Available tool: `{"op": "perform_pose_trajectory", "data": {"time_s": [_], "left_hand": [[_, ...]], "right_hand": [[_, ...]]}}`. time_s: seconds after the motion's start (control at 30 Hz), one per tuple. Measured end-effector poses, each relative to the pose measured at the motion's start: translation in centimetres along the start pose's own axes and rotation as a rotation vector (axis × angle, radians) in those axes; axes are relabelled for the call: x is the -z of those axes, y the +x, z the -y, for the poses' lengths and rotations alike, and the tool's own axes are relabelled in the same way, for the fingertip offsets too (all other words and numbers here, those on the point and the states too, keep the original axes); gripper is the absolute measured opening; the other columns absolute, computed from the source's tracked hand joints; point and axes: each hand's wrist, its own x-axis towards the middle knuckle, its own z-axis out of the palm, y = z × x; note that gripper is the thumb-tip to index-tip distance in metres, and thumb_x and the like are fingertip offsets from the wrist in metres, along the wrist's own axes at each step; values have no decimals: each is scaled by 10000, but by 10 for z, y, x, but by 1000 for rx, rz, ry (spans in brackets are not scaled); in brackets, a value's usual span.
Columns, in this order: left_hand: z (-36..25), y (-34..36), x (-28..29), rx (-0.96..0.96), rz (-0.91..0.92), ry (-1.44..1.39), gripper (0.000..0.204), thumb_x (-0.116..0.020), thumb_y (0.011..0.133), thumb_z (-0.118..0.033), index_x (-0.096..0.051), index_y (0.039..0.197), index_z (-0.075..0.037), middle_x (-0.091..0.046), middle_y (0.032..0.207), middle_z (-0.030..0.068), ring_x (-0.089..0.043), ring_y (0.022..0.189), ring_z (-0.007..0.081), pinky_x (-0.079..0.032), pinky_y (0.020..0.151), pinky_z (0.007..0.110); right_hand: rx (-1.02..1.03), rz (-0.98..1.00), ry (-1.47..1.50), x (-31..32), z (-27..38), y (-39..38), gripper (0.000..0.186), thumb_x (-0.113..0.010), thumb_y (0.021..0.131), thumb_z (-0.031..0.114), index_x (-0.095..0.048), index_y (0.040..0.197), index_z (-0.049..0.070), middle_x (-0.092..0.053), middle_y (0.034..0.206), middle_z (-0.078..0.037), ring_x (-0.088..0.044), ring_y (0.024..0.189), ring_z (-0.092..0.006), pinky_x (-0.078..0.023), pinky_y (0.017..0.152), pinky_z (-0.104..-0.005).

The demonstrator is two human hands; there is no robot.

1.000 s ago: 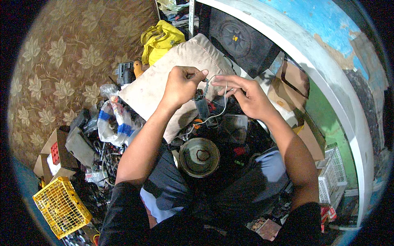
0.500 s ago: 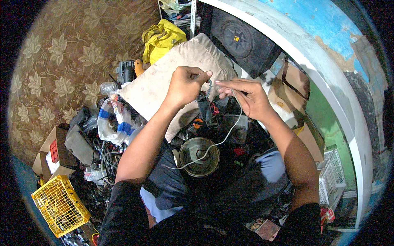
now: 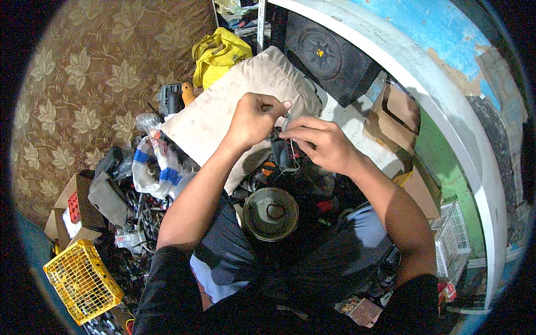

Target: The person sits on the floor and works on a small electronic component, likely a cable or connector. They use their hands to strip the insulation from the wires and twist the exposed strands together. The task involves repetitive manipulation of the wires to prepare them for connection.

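In front of the beige cushion (image 3: 220, 109), my left hand (image 3: 254, 120) is closed in a pinch. A small, thin part (image 3: 287, 118), too small to identify, sticks out below its thumb tip. My right hand (image 3: 321, 139) is closed too, its fingertips just below that part. A thin white wire (image 3: 292, 149) hangs down by the right fingertips, and its upper end is hidden there. Below the hands, a dark box-shaped piece (image 3: 279, 151) lies among loose parts. A round metal tin (image 3: 270, 214) stands between my legs with a dark ring inside.
A black speaker box (image 3: 329, 56) stands beyond my right hand, near cardboard boxes (image 3: 393, 117). To the left lie a clear plastic bag with blue bands (image 3: 144, 156) and a tangle of dark cables (image 3: 148, 223). Crates stand on both sides, yellow (image 3: 84, 282) and white (image 3: 451, 237).
My right hand has moved slightly left and down, closer to the part in my left hand. The white wire no longer stretches across the tin; it now hangs short below the fingers.
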Motion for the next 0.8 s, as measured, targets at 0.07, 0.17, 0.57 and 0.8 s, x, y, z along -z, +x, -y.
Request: {"op": "perform_pose_trajectory", "data": {"time_s": [0.07, 0.17, 0.57, 0.8], "left_hand": [[0, 0, 0, -43, 5, 49, 353, -689, 938, -301, -747, 786, 13, -601, 589, 47, -504, 525, 110, -379, 479, 312], [-2, 0, 0, -20, 27, 56, 352, -691, 939, -304, -749, 786, 8, -595, 586, 42, -491, 521, 108, -373, 476, 308], [6, 2, 0, -36, -50, 12, 362, -693, 939, -316, -748, 779, 4, -580, 578, 40, -482, 505, 109, -370, 458, 299], [3, 3, 1, 22, -39, -19, 365, -697, 939, -321, -743, 781, 5, -584, 579, 47, -494, 484, 110, -362, 433, 286]], "right_hand": [[-5, -2, -60, 4, -3, -1, 280, -677, 813, -87, -738, 1058, 35, -682, 1057, -132, -690, 968, -276, -554, 841, -364], [-26, -52, -53, 10, -4, -1, 238, -697, 814, -63, -748, 1026, 33, -678, 1064, -126, -689, 959, -266, -556, 836, -361], [-44, -89, -20, 8, -7, -3, 247, -687, 860, -10, -756, 1086, 59, -713, 1036, -136, -711, 957, -270, -571, 818, -358], [82, -37, -34, 11, -8, 0, 213, -699, 844, -27, -755, 1043, 25, -733, 994, -131, -726, 919, -259, -575, 801, -342]]}}
